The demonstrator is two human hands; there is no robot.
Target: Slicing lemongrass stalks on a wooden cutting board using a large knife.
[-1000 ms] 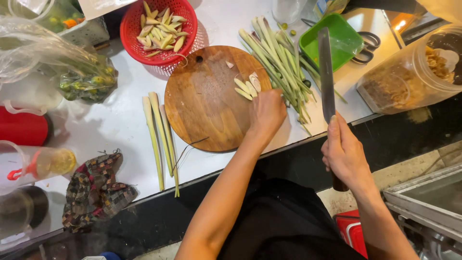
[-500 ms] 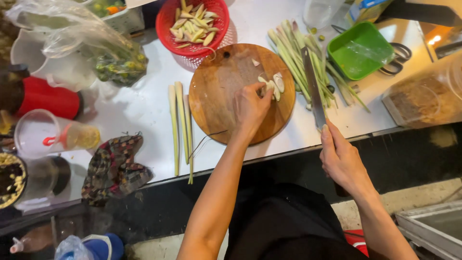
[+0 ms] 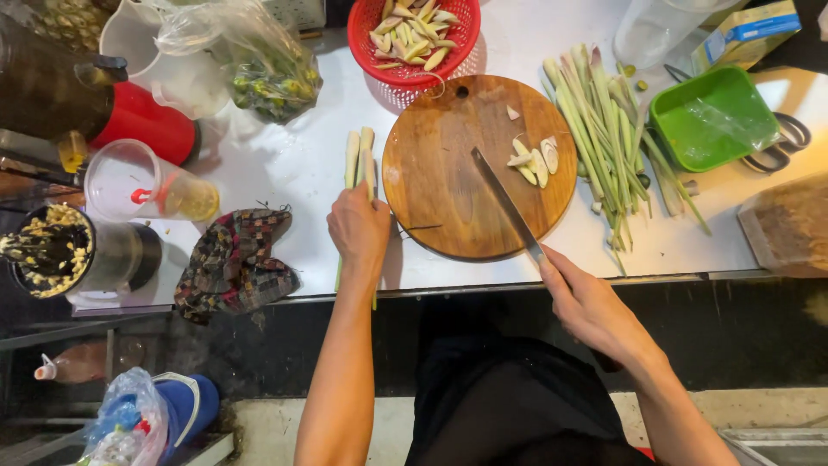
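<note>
1. Left hand (image 3: 360, 226) closed around the lemongrass stalks (image 3: 359, 160), at nine o'clock of the round cutting board (image 3: 479, 164) on the white worktop (image 3: 285, 173).
2. Right hand (image 3: 591, 306) wrapped on the knife (image 3: 506, 204), blade lying across the board.
3. Risk judged: stalks dragged in under the edge, fingers nicked.
4. Cut pieces (image 3: 535, 160) possibly swept off toward three o'clock.

One head-worn camera looks almost straight down from above the person's chest onto a white counter (image 3: 285, 164). The far side of the counter lies toward twelve o'clock and the person's dark-clothed body toward six. It stands at arm's length, with the round wooden cutting board (image 3: 448, 194) just above centre. No second view shares the scene.
</note>
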